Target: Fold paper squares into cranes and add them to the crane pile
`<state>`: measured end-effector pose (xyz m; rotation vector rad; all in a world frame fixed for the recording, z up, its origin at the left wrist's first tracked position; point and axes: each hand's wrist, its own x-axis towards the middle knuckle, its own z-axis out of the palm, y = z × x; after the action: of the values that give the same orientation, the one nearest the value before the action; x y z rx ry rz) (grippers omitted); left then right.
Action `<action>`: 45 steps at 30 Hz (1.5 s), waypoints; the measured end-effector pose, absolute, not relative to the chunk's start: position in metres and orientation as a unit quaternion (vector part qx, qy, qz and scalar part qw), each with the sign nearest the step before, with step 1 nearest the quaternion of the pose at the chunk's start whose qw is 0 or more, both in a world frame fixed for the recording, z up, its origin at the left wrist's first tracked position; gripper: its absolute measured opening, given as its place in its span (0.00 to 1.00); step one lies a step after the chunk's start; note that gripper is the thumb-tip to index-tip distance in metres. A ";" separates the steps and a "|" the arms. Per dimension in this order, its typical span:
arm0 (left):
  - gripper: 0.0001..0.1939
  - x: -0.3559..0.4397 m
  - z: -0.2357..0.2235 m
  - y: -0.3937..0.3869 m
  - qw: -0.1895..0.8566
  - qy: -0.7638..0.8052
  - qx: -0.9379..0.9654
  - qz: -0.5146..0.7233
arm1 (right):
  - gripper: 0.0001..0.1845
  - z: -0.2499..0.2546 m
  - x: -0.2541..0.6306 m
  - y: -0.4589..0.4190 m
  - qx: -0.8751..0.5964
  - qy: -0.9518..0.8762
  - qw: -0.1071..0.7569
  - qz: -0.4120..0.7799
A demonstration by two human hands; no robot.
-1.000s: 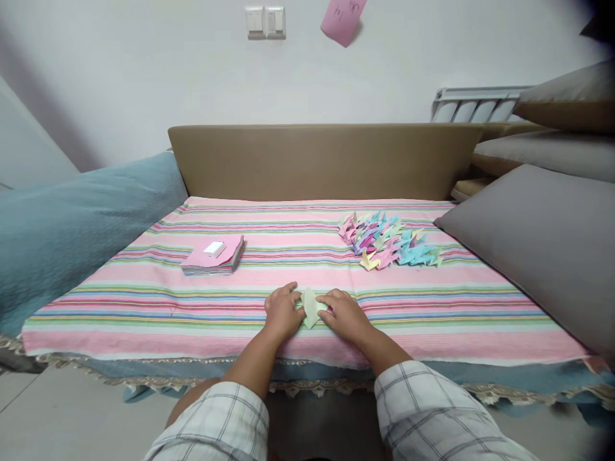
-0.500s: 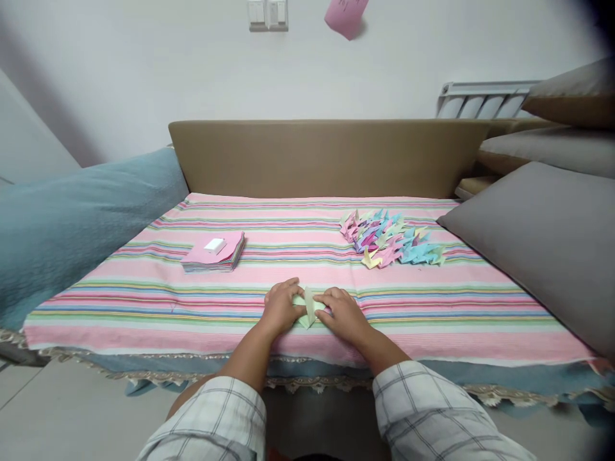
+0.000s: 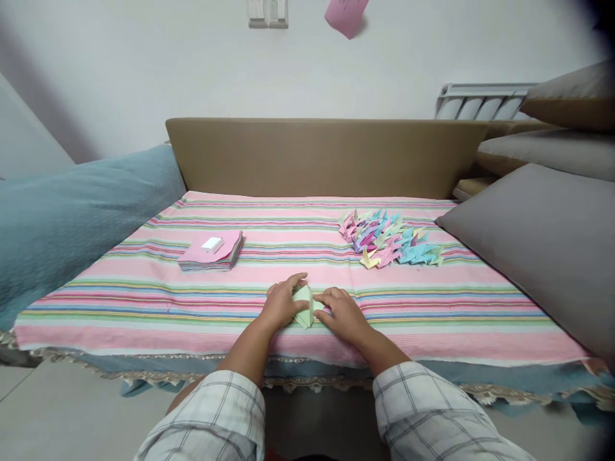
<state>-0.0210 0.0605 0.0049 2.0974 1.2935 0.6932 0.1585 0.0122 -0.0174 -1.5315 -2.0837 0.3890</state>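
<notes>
A pale wall [image 3: 168, 70] rises behind a brown backrest [image 3: 327, 157], and a pink note [image 3: 346, 16] and a pair of switches [image 3: 268, 13] on it are both cut off by the top edge. In front lies a striped cloth [image 3: 288, 224], its near side hanging over a blue cover with a lace trim [image 3: 317, 383].

Near the front of the cloth, between the two hands, is a folded piece of light green paper [image 3: 303, 315]. The left hand [image 3: 283, 304] grips its left part, thumb across the top face; the right hand [image 3: 342, 314] pinches its right part between thumb and finger. Both hands cover portions of the paper, so its full outline is hard to make out — the curled fingers of the right hand are partly hidden too.

Farther back on the left sits a stack of coloured paper [image 3: 209, 256] with a small white block [image 3: 212, 244] on top. On the right, folded paper birds [image 3: 384, 237] crowd together, overlapping too closely to count. Beside them a gray cushion [image 3: 533, 243] runs out of view — as do the pillows [image 3: 552, 150] behind it, which partly hide a white rack [image 3: 480, 102].
</notes>
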 end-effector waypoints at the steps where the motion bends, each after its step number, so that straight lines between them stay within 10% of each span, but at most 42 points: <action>1: 0.35 -0.020 0.006 0.060 0.281 0.486 0.784 0.265 | 0.19 -0.018 0.159 0.012 -0.566 -0.769 0.261 0.144; 20: 0.07 -0.022 0.015 0.056 0.248 0.399 0.848 0.246 | 0.18 -0.016 0.161 0.010 -0.561 -0.771 0.261 0.150; 31: 0.06 -0.034 0.025 0.051 0.263 0.367 0.880 0.150 | 0.19 -0.017 0.161 0.011 -0.563 -0.774 0.250 0.147; 37: 0.28 -0.034 0.025 0.046 0.247 0.361 0.890 0.128 | 0.14 -0.014 0.160 0.010 -0.559 -0.778 0.252 0.139; 45: 0.20 -0.034 0.021 0.048 0.171 0.363 0.906 0.134 | 0.20 -0.015 0.161 0.010 -0.569 -0.770 0.244 0.157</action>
<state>-0.0336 0.0480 0.0209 2.5729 1.0319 0.3806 0.1611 0.0103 -0.0146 -1.5530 -2.1034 0.4275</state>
